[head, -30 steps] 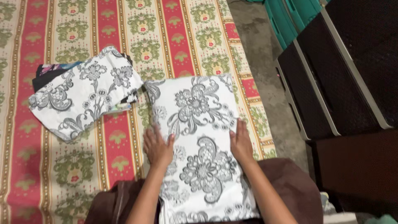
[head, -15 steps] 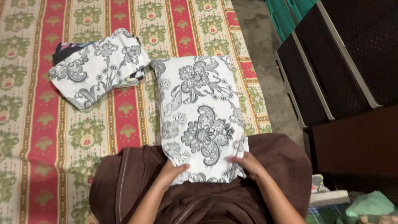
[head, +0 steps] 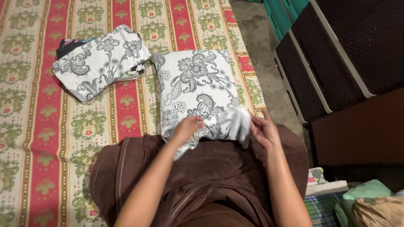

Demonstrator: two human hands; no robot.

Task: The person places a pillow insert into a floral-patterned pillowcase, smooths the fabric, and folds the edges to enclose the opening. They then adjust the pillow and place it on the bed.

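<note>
- The left hand pinches the near edge of a pillow in a white case with grey floral print, its fingers closed on a bunched fold of the loose cloth.
- The right hand sits at the pillow's near right corner, fingers curled against the turned-up white cloth there; whether they truly grip it cannot be told.
- The pillow lies on a bed, near its right edge, with its near end resting on a brown garment across the person's lap.
- The bed is covered by a patterned sheet, striped lengthwise in red and cream with green flower motifs; it looks flat and thin.
- Just left of the pillow's far corner, close but not clearly touching, lies a folded stack of cloth topped with the same grey floral fabric; darker and coloured layers show at its left and lower edges.
- The pillow looks soft and plump, rectangular with rounded corners; its case is crumpled only at the near end.
- Right of the bed runs a strip of grey floor, then dark woven-textured drawers with pale frames.
- A teal crate stands at the top.
- At the lower right lie plaid cloth and a pale green bundle.
</note>
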